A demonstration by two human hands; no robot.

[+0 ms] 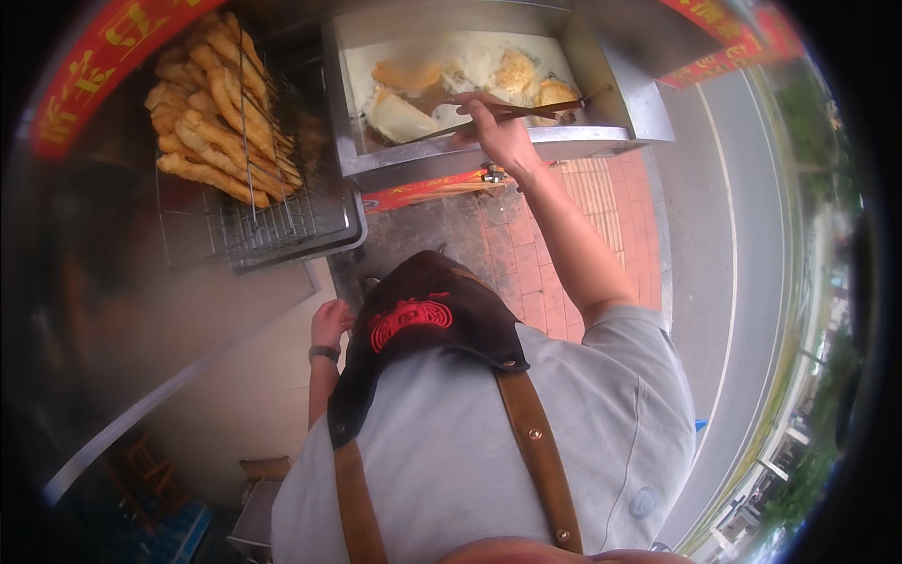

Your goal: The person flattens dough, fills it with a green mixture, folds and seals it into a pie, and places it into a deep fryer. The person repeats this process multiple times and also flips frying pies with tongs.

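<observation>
Long dark chopsticks (518,111) are held in my right hand (502,137) over the front edge of a rectangular metal fryer (486,149). In its foaming oil lie several pieces of frying dough: a pale folded one (398,116) at the front left, an orange-brown one (405,72) behind it, and golden ones (515,70) at the right. Whether the chopsticks touch any piece cannot be told. My left hand (331,321) hangs beside the dark apron (437,310), its fingers loosely curled, holding nothing visible.
Left of the fryer, a wire rack (275,218) holds a pile of fried dough sticks (211,120) over a metal tray (356,222). A small valve (493,173) juts from below the fryer's front. Brick paving (525,261) and a road (694,211) lie to the right.
</observation>
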